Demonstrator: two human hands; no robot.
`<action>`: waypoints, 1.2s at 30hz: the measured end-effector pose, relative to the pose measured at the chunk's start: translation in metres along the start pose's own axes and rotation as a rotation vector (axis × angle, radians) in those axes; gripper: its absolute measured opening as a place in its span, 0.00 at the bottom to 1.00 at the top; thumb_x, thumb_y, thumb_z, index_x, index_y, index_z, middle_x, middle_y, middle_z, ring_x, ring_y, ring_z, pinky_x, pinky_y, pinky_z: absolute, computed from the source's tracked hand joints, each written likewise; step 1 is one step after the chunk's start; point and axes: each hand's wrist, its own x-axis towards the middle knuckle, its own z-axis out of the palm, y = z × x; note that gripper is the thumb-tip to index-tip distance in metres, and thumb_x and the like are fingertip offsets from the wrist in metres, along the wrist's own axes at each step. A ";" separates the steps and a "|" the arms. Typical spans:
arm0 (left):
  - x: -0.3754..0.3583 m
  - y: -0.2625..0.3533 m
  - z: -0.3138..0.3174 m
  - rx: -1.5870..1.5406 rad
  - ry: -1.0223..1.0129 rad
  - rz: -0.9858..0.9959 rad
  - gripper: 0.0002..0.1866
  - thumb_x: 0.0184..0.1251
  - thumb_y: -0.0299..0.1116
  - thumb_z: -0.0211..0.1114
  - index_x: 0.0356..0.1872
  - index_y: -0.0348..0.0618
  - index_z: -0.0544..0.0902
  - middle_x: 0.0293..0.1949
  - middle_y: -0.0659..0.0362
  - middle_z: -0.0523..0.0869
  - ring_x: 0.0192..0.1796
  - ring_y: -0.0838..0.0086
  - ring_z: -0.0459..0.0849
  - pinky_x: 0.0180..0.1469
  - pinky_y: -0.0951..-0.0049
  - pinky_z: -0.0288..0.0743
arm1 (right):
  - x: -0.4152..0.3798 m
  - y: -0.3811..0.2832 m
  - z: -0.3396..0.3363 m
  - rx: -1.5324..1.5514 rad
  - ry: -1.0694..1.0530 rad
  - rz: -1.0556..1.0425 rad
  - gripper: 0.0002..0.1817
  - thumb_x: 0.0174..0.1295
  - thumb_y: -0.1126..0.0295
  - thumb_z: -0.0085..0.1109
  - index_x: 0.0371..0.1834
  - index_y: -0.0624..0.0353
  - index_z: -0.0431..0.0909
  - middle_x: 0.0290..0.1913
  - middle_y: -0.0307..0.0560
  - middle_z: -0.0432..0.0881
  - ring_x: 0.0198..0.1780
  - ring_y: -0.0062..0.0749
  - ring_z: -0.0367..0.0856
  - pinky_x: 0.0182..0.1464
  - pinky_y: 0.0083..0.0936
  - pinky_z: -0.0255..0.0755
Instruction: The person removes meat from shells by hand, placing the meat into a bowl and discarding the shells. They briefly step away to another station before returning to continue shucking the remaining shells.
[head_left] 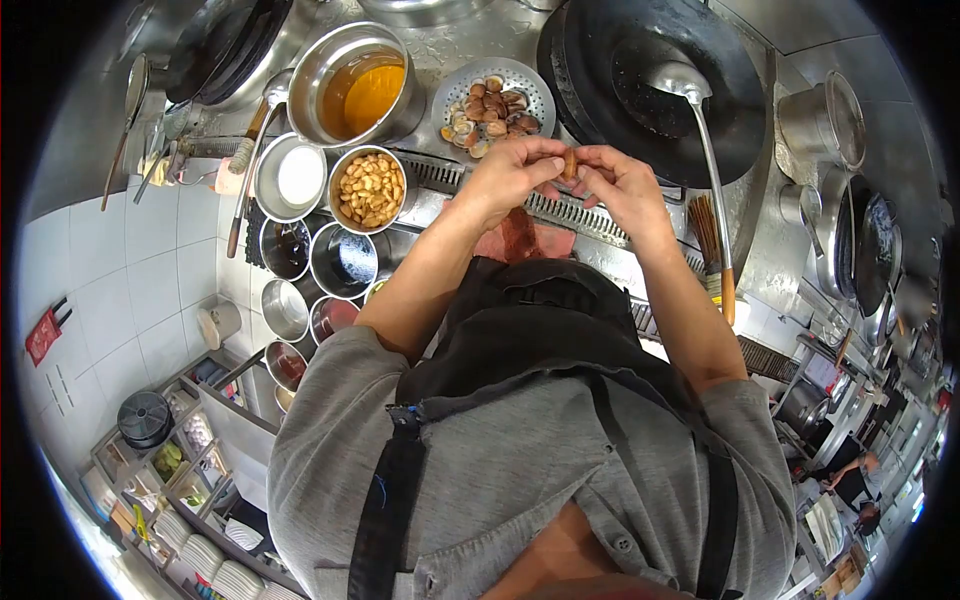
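Observation:
Both of my hands meet just below a perforated steel strainer (545, 95) that holds brown clams (490, 108). My left hand (515, 172) pinches a small brown clam (570, 163) from the left side. From the right, my right hand (625, 195) has its fingertips on the same clam. The clam is mostly covered by the fingers, so whether its shell is parted cannot be made out. Beneath the hands runs a slotted metal drain strip (580, 218).
A black wok (735, 110) with a ladle (706, 150) in it stands at the right. Left are a pot of orange liquid (375, 95), a bowl of peanuts (370, 190) and several seasoning pots. A bamboo brush (706, 235) lies right. Another person (855, 480) is far off at lower right.

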 end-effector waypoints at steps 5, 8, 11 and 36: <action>0.000 -0.002 0.000 -0.093 0.012 0.017 0.16 0.69 0.30 0.59 0.52 0.31 0.77 0.43 0.54 0.84 0.44 0.73 0.83 0.42 0.76 0.77 | -0.004 -0.008 0.002 0.105 0.021 0.050 0.18 0.63 0.72 0.57 0.53 0.70 0.76 0.38 0.48 0.85 0.35 0.24 0.83 0.33 0.21 0.78; 0.001 -0.002 0.002 -0.069 0.009 0.014 0.16 0.69 0.30 0.59 0.53 0.31 0.77 0.43 0.54 0.84 0.45 0.74 0.83 0.42 0.76 0.77 | -0.004 -0.010 0.000 0.114 0.019 0.067 0.19 0.62 0.71 0.59 0.53 0.71 0.76 0.38 0.48 0.85 0.35 0.23 0.83 0.33 0.20 0.77; 0.000 0.000 0.003 -0.056 0.009 0.017 0.16 0.69 0.30 0.59 0.53 0.31 0.77 0.43 0.55 0.84 0.44 0.74 0.83 0.42 0.76 0.77 | -0.004 -0.009 0.000 0.110 0.008 0.064 0.19 0.61 0.70 0.61 0.53 0.71 0.76 0.38 0.48 0.85 0.35 0.23 0.83 0.33 0.20 0.77; 0.002 -0.014 -0.004 0.028 -0.013 0.049 0.13 0.64 0.22 0.61 0.49 0.32 0.77 0.46 0.54 0.83 0.48 0.72 0.83 0.52 0.70 0.79 | -0.004 -0.013 0.001 -0.262 -0.013 -0.047 0.19 0.56 0.68 0.65 0.47 0.69 0.80 0.40 0.54 0.86 0.39 0.35 0.87 0.41 0.27 0.78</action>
